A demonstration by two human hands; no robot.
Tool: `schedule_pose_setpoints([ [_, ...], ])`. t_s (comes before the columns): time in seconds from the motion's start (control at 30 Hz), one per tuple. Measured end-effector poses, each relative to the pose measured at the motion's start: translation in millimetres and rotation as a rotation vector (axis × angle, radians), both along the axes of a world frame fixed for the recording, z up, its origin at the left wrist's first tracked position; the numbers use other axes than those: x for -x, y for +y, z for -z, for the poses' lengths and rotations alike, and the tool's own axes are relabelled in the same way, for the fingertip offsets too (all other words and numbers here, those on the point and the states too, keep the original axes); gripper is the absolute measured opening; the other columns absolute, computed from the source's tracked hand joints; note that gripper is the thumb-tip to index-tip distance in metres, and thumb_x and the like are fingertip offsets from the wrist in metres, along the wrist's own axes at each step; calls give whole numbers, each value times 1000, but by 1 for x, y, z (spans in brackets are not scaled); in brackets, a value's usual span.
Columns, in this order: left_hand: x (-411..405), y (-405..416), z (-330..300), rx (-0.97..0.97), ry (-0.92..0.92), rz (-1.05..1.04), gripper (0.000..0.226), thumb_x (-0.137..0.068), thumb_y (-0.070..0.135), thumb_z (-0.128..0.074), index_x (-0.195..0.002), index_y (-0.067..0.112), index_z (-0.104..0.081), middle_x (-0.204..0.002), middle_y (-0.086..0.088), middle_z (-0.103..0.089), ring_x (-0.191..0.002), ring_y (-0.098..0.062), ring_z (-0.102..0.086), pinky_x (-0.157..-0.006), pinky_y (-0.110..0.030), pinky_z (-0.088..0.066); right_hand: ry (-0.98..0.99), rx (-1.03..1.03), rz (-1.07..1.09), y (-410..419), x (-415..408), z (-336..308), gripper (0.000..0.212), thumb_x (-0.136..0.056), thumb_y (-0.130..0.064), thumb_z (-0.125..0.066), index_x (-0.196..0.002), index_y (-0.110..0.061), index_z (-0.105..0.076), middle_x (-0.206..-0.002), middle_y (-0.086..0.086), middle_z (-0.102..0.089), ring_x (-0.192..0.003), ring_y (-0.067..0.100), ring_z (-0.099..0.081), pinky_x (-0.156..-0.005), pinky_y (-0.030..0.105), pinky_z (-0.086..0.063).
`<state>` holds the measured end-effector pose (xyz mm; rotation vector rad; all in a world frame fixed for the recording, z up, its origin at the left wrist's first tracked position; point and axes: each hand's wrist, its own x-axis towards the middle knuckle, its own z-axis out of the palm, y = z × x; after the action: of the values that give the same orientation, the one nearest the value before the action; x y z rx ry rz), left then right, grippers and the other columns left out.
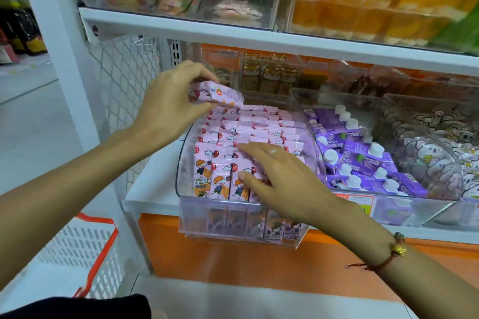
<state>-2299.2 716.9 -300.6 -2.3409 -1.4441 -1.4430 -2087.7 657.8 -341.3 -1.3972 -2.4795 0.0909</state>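
Shop shelf (155,184), white. Left hand (171,101) pinches a few pink snack packets (216,97) above the rear of the clear bin (181,176). Right hand (280,179), fingers straight, rests on the packed rows (248,127) inside. Purple juice cartons (363,160) fill the neighbouring bin; a white basket (77,248) sits lower left.

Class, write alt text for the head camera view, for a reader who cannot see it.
A person's left hand pinches a pink packet above a clear bin packed with rows of matching packets, while the right hand rests flat on the front rows. Purple cartons fill the next bin.
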Motion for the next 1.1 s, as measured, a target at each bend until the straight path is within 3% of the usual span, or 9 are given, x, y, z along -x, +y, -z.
schedule_pose_setpoints([
  [0.17, -13, 28, -3, -5, 275, -63, 36, -75, 16, -79, -108, 17, -65, -107, -4, -65, -90, -15, -56, -76, -30, -44, 5, 12, -10, -1, -1, 1, 48, -99, -42, -39, -145, -30, -31, -146, -4, -41, -125, 14, -39, -99, 25, -28],
  [0.27, -17, 41, -7, 22, 427, -112, 41, -79, 23, -77, -117, 17, -64, -117, -6, -66, -105, -27, -62, -83, -39, -48, 4, 12, -9, -1, -2, 2, 49, -99, -43, -38, -146, -32, -29, -148, -6, -38, -129, 12, -37, -103, 25, -26],
  [0.43, -15, 58, -19, 134, 571, -107, 49, -84, 28, -72, -129, 19, -56, -124, -8, -63, -96, -29, -64, -89, -43, -51, 4, 18, -11, 0, -3, 4, 50, -99, -43, -36, -147, -33, -26, -150, -7, -35, -136, 11, -29, -110, 26, -23],
  [0.5, -16, 65, -22, 211, 565, -96, 56, -87, 23, -69, -137, 17, -45, -121, -11, -62, -89, -27, -61, -85, -40, -52, 6, 15, -11, 0, -2, 4, 50, -99, -44, -36, -146, -34, -26, -150, -7, -36, -136, 10, -29, -110, 26, -24],
  [0.6, -27, 76, -23, 341, 457, -53, 53, -89, 16, -65, -131, 10, -33, -104, -18, -61, -82, -27, -59, -64, -30, -47, 9, 14, -8, 0, -3, 4, 50, -99, -44, -37, -146, -34, -27, -150, -6, -36, -137, 10, -29, -110, 25, -23],
  [0.67, -36, 84, -21, 416, 398, -48, 49, -89, 14, -64, -128, 11, -35, -105, -16, -60, -89, -30, -59, -70, -35, -49, 11, 13, -6, 0, -3, 4, 50, -98, -44, -38, -146, -33, -28, -150, -6, -36, -137, 10, -29, -109, 24, -23],
  [0.83, -49, 99, -27, 482, 339, -121, 60, -87, 19, -68, -140, 17, -40, -135, -12, -48, -119, -33, -51, -100, -43, -45, 15, 18, 3, 0, -3, 5, 49, -98, -44, -38, -145, -34, -29, -149, -5, -38, -136, 10, -30, -108, 24, -24],
  [1.1, -44, 103, -36, 402, 449, -140, 44, -87, 12, -68, -128, 16, -55, -131, -11, -55, -116, -30, -53, -92, -32, -41, 13, 32, 8, -1, -4, 5, 49, -99, -45, -36, -146, -35, -27, -151, -7, -34, -137, 10, -28, -110, 25, -24],
])
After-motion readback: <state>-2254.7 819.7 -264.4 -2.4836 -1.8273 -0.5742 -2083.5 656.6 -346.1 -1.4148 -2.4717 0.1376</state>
